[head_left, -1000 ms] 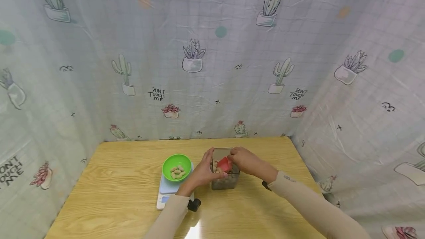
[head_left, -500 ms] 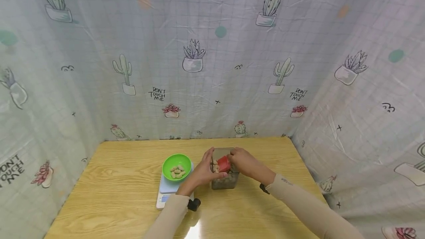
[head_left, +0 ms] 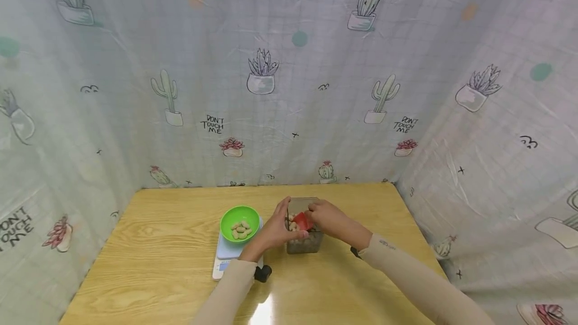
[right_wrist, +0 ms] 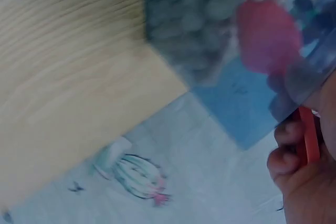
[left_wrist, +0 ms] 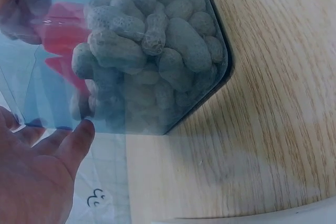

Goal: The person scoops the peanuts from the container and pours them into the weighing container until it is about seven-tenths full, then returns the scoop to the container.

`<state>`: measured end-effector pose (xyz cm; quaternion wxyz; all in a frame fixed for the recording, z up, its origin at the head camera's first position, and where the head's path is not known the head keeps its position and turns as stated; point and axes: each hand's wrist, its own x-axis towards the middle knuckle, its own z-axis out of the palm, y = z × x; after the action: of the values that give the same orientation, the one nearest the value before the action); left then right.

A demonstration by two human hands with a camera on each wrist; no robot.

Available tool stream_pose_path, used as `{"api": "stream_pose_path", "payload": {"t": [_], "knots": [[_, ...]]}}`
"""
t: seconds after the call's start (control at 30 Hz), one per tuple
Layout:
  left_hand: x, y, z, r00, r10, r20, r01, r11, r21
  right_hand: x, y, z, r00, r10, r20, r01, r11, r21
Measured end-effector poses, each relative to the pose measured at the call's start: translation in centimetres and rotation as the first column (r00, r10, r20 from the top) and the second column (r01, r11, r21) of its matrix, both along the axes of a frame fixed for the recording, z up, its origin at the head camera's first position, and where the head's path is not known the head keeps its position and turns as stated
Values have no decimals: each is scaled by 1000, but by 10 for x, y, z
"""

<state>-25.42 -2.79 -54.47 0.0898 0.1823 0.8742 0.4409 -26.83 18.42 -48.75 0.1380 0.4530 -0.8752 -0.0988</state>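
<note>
Red scoop [head_left: 302, 221] slants down leftward from right hand [head_left: 333, 220]

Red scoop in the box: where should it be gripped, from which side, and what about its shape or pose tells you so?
Probably best by its slim handle, from above and the right: the red scoop's wide head sits inside the container against the peanuts, while the handle extends past the rim, where the right hand holds it.
</note>
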Motion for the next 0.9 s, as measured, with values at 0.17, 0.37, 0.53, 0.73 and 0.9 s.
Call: {"api": "stream_pose_path", "payload": {"t": [0.17,0.37,0.53,0.73,0.9], "knots": [[-3,-1,-3,1000,-14,-5,14,1000,8,-4,-2,4,997,1,79,-3,1000,18],[-1,-3,-6,1000,-12,3,12,1000,12,-4,4,6,967,17,253,12,994,-113],[-1,-5,-6,1000,-6,-3,6,1000,9,-1,4,3,977,20,210,8,991,-133],[2,-5,-3,1000,-5,-5,5,1000,8,9,12,-4,997,-26,79,36,992,-122],[1,-3,-3,1000,1,-7,-1,1000,0,13,16,-8,999,-43,27,47,984,-170]]}}
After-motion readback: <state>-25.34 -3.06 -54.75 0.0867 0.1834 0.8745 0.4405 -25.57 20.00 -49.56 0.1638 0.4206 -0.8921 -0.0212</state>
